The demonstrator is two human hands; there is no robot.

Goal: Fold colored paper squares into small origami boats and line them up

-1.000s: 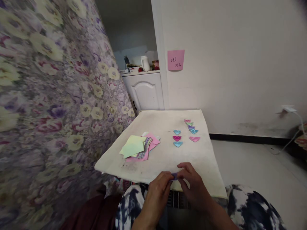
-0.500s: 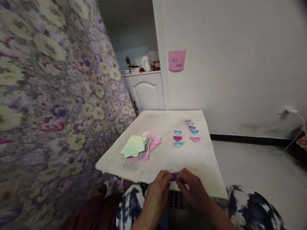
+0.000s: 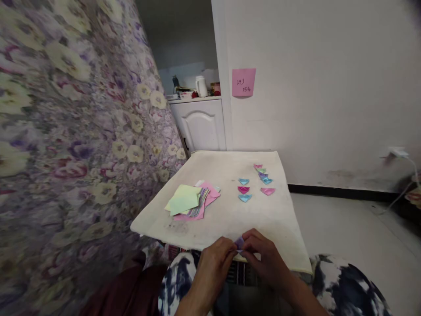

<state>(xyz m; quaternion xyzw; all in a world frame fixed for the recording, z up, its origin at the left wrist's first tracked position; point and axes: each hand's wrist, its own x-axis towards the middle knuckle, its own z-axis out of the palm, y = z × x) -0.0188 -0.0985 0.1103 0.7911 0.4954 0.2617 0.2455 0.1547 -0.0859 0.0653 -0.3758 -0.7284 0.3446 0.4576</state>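
A small folded piece of purple paper (image 3: 239, 242) is pinched between my two hands at the near edge of the table. My left hand (image 3: 215, 259) grips its left end with thumb and forefinger. On the other side, the fingertips of my right hand (image 3: 263, 252) close on its right part. The fingers hide much of the paper. Beyond my hands lie several small folded paper pieces, among them a blue one (image 3: 245, 198), a magenta one (image 3: 243, 190) and a pink one (image 3: 268, 191). A slanting row of overlapping folded pieces (image 3: 262, 174) sits farther back.
A loose pile of coloured paper sheets (image 3: 184, 199) lies left on the cream-covered table (image 3: 226, 224). Floral curtain (image 3: 98, 131) hangs along the left side. A pink note (image 3: 244, 82) is stuck on the wall behind. A white cabinet (image 3: 200, 125) stands at the back.
The purple paper has tilted, its right side now higher, and my fingers have shifted slightly on it. The papers on the table stay where they were.
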